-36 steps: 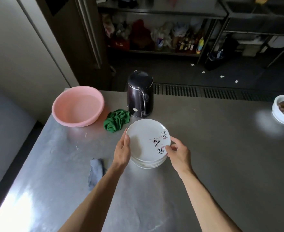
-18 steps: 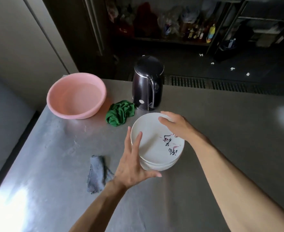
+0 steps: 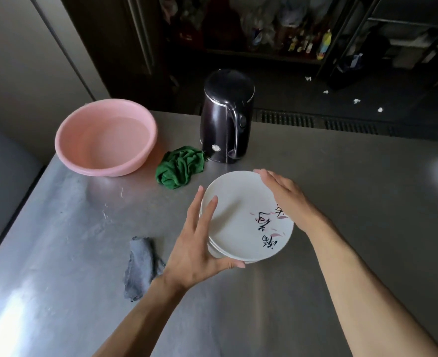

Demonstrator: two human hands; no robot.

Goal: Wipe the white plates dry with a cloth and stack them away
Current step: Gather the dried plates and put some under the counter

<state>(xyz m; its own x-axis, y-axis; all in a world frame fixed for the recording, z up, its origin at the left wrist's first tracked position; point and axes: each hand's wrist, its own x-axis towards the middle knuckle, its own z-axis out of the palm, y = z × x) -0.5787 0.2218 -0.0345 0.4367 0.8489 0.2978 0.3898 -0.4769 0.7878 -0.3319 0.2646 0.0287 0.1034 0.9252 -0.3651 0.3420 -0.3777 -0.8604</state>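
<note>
**A:** What carries all the things?

**B:** A steel surface [image 3: 341, 202]. A pink basin [image 3: 67, 155] stands at its far left corner, and I think there is some water in it. To the right of it, a black kettle [image 3: 225, 119] stands upright.

**A:** Where are the plates?

**B:** The white plates [image 3: 241, 217] are in one stack on the surface, just in front of the kettle. The top one has dark writing on it.

**A:** And the hands?

**B:** The left hand [image 3: 194, 248] lies against the left rim of the stack, fingers straight, thumb at the near edge. The right hand [image 3: 287, 199] rests flat over the far right rim. Both are released, and neither has a cloth.

**A:** Where are the cloths?

**B:** A crumpled green cloth [image 3: 180, 167] lies between basin and kettle, near the stack. A smaller grey cloth [image 3: 139, 266] lies beside the left wrist, apart from the plates.

**A:** Which step is this?

**B:** I think the wiping is not yet begun, and the hands only steady the stack. Next, one hand should take a cloth and the other should lift only the top plate, carefully, because wet plates may slip.
</note>
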